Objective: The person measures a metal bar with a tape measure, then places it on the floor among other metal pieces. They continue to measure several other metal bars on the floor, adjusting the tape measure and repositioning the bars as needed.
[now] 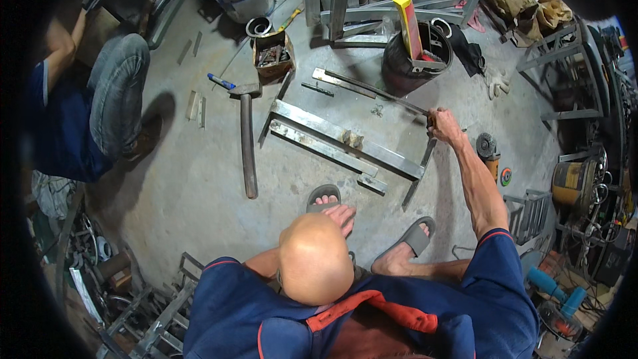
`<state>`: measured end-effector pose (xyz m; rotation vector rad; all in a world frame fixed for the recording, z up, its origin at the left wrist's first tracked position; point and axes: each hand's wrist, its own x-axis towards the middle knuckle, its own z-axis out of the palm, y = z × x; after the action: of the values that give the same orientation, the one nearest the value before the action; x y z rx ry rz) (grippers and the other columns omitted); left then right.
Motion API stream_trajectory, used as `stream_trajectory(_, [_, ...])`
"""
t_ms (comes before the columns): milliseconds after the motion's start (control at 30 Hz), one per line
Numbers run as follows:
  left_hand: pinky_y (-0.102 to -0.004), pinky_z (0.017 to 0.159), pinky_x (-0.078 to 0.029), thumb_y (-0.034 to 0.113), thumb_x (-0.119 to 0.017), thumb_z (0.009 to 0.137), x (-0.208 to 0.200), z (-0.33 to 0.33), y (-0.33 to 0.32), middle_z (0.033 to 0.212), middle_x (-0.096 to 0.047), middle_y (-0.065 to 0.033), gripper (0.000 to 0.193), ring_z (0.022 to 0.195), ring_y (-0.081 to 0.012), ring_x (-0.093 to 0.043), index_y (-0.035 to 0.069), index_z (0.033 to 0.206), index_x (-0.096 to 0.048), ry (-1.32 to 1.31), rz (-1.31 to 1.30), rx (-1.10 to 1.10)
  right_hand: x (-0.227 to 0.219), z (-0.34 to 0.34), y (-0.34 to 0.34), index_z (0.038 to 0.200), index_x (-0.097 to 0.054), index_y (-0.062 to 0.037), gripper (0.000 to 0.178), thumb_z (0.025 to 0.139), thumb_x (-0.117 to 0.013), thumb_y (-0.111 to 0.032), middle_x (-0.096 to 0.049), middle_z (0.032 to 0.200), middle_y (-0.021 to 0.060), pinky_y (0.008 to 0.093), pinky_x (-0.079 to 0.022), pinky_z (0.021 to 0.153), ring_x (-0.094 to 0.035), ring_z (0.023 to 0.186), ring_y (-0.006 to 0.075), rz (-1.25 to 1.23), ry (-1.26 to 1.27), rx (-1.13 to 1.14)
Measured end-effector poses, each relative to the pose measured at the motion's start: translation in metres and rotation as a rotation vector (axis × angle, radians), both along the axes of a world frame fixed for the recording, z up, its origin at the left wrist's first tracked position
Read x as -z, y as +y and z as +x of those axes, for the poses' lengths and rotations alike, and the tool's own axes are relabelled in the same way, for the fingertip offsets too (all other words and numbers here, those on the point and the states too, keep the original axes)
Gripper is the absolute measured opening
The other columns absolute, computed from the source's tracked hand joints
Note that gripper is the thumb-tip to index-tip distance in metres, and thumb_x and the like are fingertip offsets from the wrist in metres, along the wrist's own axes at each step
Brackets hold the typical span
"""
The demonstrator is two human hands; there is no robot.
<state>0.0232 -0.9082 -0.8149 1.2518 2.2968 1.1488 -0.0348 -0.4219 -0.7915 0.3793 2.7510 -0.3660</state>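
Observation:
My right hand (444, 125) is closed at the near end of a long thin dark metal rod (389, 95). A dark flat bar (420, 173) runs from just below this fist toward me, under the end of a square steel tube (345, 138). On that tube sits a small rusty lump (353, 139). Parallel to it, on the near side, lies a narrower steel bar (319, 147). My left hand (341, 217) hangs by my sandalled foot (324, 198), fingers stretched out and holding nothing visible; my bent knee (316, 258) hides its wrist.
A hammer (247, 139) lies left of the tubes, near a box of metal bits (273, 54). Beyond stands a black bucket (415, 66). An angle grinder (488, 149) is right of my arm. Another person's leg (118, 96) is at the left; metal frames (565, 73) stand right.

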Motion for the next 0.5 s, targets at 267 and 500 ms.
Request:
stream_trajectory(267, [-0.0432,0.077,-0.056,0.018,-0.073,0.081,0.000,-0.001,0.001,0.091,-0.065,-0.0098,0.030,0.085,-0.0315,-0.068,0.009,0.110,-0.069,-0.026,-0.012,0.029,0.006,0.000,0.004,0.105,-0.062,-0.0005,0.039,0.073,-0.078,-0.015,-0.067,0.099,0.0257,0.0516,-0.052,0.088,-0.064,0.097,0.0453,0.061,0.065,-0.060])
stream_trajectory(500, [-0.0424,0.077,-0.057,0.019,-0.073,0.082,0.006,0.003,0.001,0.093,-0.066,-0.0082,0.031,0.086,-0.0307,-0.068,0.012,0.112,-0.069,0.019,-0.024,0.020,0.016,0.002,0.004,0.104,-0.062,0.0009,0.028,0.076,-0.062,-0.006,-0.066,0.094,0.0260,0.0517,-0.055,0.085,-0.065,0.097,0.0430,0.160,0.036,-0.102])
